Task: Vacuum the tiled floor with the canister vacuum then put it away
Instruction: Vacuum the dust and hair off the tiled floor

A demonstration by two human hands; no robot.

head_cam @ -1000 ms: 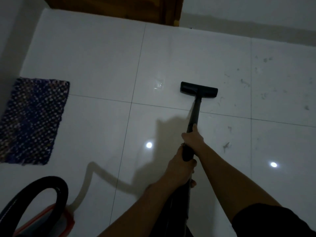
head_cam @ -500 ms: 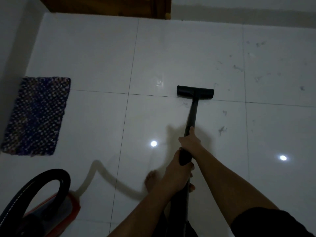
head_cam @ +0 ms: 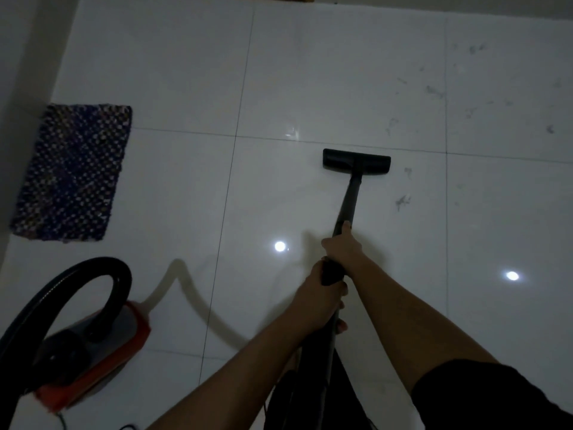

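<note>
A black vacuum wand (head_cam: pixel 348 203) slants away from me to a flat black floor nozzle (head_cam: pixel 356 162) resting on the white tiled floor (head_cam: pixel 186 72). My right hand (head_cam: pixel 341 243) grips the wand higher up, thumb along the tube. My left hand (head_cam: pixel 322 293) is wrapped round the wand just below it. The orange and grey canister (head_cam: pixel 96 349) sits on the floor at lower left, with its thick black hose (head_cam: pixel 77 274) arching over it. Dust marks (head_cam: pixel 403 201) lie right of the nozzle.
A dark woven mat (head_cam: pixel 74 172) lies against the left wall (head_cam: pixel 18 72). More dirt specks (head_cam: pixel 434 91) dot the far right tiles. A wooden door edge shows at the top. A thin cord (head_cam: pixel 62 420) trails from the canister's rear.
The nozzle has been drawn back toward me across the tile joint. The view has shifted so the canister and hose show more fully at lower left.
</note>
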